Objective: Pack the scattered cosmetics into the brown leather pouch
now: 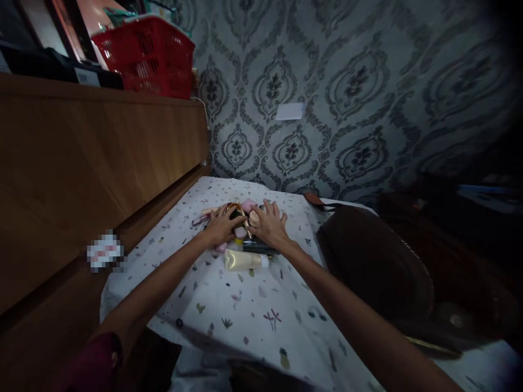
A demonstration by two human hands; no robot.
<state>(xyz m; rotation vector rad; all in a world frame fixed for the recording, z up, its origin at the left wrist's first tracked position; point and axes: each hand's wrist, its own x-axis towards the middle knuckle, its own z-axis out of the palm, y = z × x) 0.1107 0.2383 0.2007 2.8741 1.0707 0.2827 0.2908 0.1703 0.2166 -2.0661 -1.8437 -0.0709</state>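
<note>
A small heap of cosmetics lies on the patterned white cloth [241,302]. My left hand [220,227] rests over its left side, fingers spread and touching the items. From the right, my right hand [269,226] reaches over the heap, its fingers also apart. Between the hands sit a pink item [247,206] and a round pale piece [240,232]. A dark, long container [257,246] lies below the right hand. Closest to me is a gold squeeze tube [243,260] with a white cap. A slim pinkish tube [200,219] lies left of the left hand. Fingers hide several other pieces.
A dark brown bag [368,261] with a strap stands right of the cloth. Along the left runs a wooden cabinet [93,158], with a red plastic basket [159,57] on top. A patterned wall [286,71] rises behind, bearing a small white panel [290,111].
</note>
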